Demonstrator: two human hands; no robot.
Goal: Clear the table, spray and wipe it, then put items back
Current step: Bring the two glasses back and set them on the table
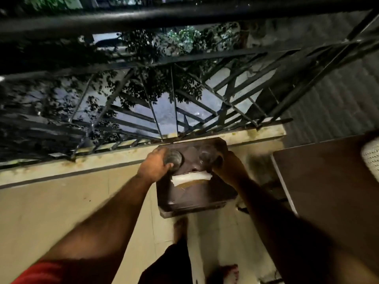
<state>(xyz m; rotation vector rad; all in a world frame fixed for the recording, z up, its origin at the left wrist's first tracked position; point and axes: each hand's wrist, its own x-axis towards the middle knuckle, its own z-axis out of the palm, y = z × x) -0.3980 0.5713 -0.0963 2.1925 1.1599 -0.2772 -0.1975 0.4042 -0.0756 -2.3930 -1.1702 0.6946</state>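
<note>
A small dark brown stool-like table (190, 197) stands on the balcony floor by the railing. My left hand (153, 167) grips a dark round glass (173, 158) over its far left corner. My right hand (227, 167) curls round a second clear glass (206, 155) at its far right. A white folded cloth or paper (191, 178) lies on the small table between my hands. The picture is blurred and dim.
A larger dark brown table (328, 191) stands at the right, with a white perforated object (371, 158) at its far edge. A black metal railing (164, 95) runs along the low ledge (82, 160) ahead. My feet (180, 228) stand on the beige floor tiles.
</note>
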